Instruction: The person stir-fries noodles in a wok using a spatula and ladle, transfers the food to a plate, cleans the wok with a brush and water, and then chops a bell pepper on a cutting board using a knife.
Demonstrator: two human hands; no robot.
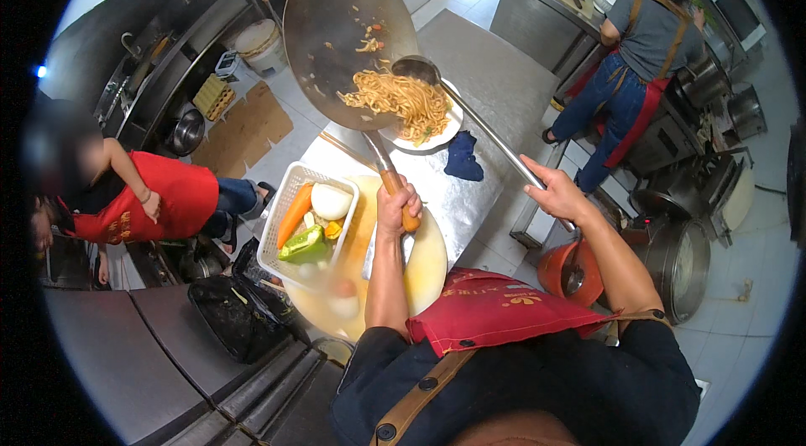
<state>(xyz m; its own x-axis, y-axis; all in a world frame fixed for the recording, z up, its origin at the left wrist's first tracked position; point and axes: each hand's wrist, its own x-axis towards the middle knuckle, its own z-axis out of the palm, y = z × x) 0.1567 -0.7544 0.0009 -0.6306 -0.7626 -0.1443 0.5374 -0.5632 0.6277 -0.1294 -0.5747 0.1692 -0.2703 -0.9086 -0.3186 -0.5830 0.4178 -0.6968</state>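
Note:
My left hand grips the wooden handle of a steel wok, which is tilted over a white plate. Brown noodles run from the wok's lower rim onto the plate, and a few scraps cling inside the wok. My right hand holds the long metal handle of a ladle, its bowl against the noodles. A dark blue cloth lies beside the plate. Left of my left hand, a white plastic basket holds a carrot, a cut green pepper and a white vegetable.
The plate stands on a metal table; the basket overlaps a round yellowish cutting board. A person in a red apron is at left, another person works at a far counter. An orange bucket and a large pot stand at right.

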